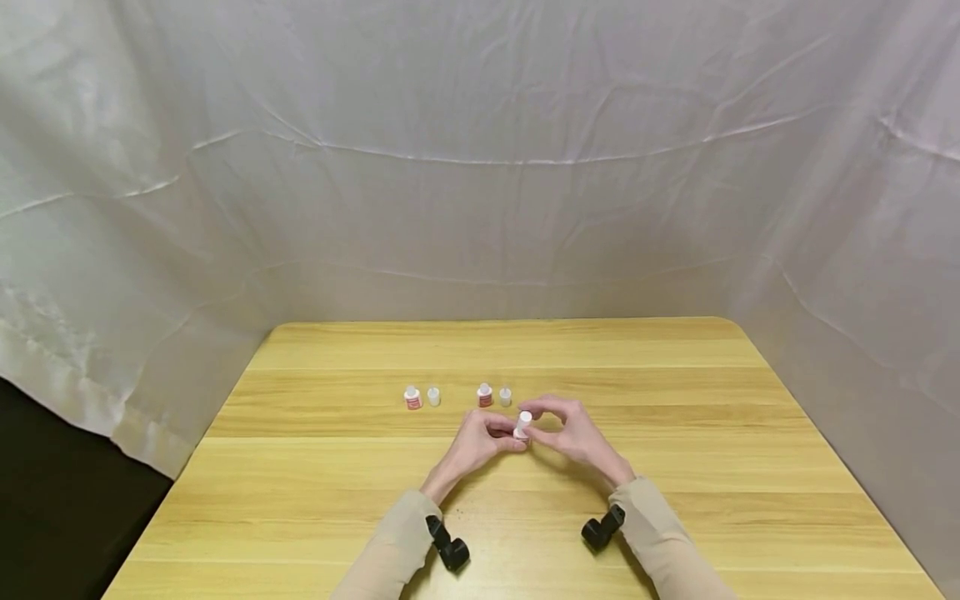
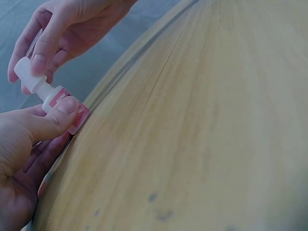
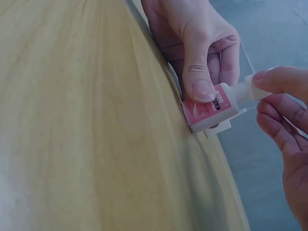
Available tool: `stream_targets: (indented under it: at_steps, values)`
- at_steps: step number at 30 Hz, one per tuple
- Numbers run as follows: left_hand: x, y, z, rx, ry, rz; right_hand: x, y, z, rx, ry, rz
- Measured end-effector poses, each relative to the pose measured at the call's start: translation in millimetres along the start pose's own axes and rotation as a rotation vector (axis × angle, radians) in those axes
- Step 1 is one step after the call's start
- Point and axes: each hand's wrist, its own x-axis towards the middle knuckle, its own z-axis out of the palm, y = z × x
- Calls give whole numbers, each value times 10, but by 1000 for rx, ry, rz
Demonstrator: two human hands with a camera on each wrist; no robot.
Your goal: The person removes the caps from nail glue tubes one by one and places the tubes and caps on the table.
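My left hand point(image 1: 480, 442) grips a small white glue bottle point(image 3: 209, 109) with a pink label, thumb across the label, close over the wooden table. Its base is near the tabletop in both wrist views. Thumb and fingertips of my right hand point(image 1: 570, 433) pinch the white cap point(image 2: 29, 74) at the top of this bottle. Part of the ridged neck point(image 2: 45, 91) shows between cap and bottle. In the head view the two hands meet near the middle of the table, the bottle upright between them.
Behind my hands stand two similar bottles, a left one point(image 1: 413, 398) and a right one point(image 1: 484, 396). Each has a small white cap beside it, one left point(image 1: 433, 397) and one right point(image 1: 506, 397). Pale curtains point(image 1: 480, 217) surround the wooden table point(image 1: 750, 467) at the back and sides.
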Motion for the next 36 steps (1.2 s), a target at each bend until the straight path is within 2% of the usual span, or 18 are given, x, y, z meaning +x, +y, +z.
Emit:
stream_targets:
  at_steps: [22, 30, 36]
  values:
    - [1, -2, -1, 14, 9, -1, 9, -34, -26, 97, 58, 1]
    - [12, -16, 2, 14, 14, 35, 8, -41, -41, 178, 88, -15]
    - [7, -7, 4, 10, 18, 16, 2, -39, -54, 246, 111, -33]
